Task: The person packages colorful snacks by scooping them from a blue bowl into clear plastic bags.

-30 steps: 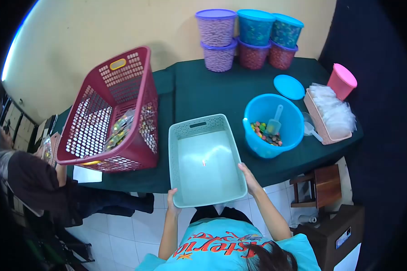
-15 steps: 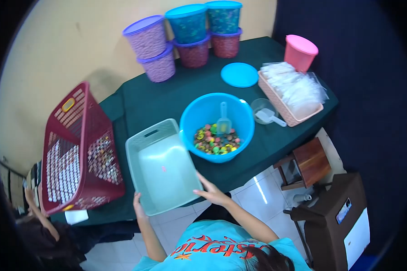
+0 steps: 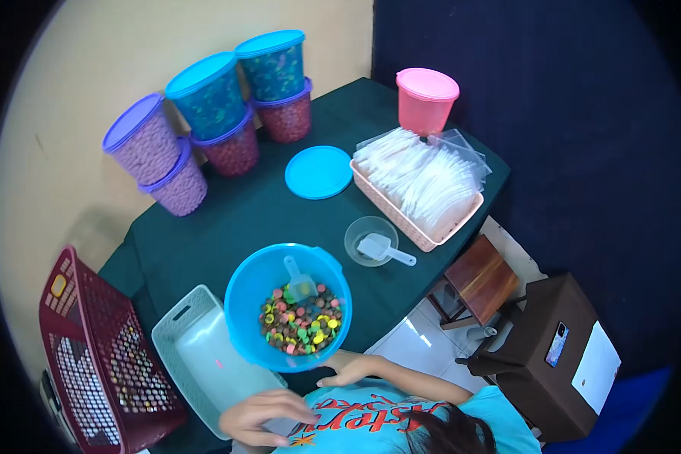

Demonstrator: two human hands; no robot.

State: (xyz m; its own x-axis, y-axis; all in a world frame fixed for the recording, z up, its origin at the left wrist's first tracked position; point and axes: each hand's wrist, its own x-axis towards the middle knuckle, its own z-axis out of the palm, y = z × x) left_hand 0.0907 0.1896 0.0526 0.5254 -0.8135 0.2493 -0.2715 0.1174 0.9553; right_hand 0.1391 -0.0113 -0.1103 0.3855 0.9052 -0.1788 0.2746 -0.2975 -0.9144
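Note:
My left hand hovers over the near end of a pale green plastic tray, its fingers stretched out and slightly blurred. Inside the tray lies only a small pink scrap. My right hand is at the near edge of a blue basin, fingers apart and partly behind the rim. Small candies in brown, yellow, green and pink cover the basin's bottom. A clear scoop rests on them. The basin's left side overlaps the tray in this view.
A maroon basket with many small round-topped items stands at left. Stacked lidded tubs line the wall. Farther right are a blue lid, a bowl with a scoop, a basket of plastic bags and a pink tub.
Both hands have let go of the green tray. My right hand has come to the basin's near edge, my left over the tray's near end. The whole view has shifted and turned.

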